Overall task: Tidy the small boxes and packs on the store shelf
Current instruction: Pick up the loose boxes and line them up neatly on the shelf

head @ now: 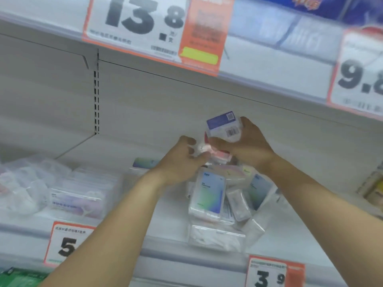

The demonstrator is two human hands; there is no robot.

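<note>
My right hand (246, 145) grips a small white box with a blue top and a barcode (224, 126), lifted above the shelf. Just left of it, my left hand (182, 160) pinches a small clear pack with pink-and-white contents (204, 150). Below both hands lies a loose heap of packs: a flat white pack with a blue-green front (209, 195), a small clear case (239, 205) and a clear bag of white items (215, 238). They overlap at odd angles on the white shelf (165, 214).
A stack of clear packs (76, 195) and soft plastic bags (20, 183) fill the shelf's left part. Price tags hang on the shelf edges: 13.8 (145, 23) and 9.8 (360, 77) above, 5 (66, 245) and 3.9 (269, 276) below. Boxes (373, 189) stand at far right.
</note>
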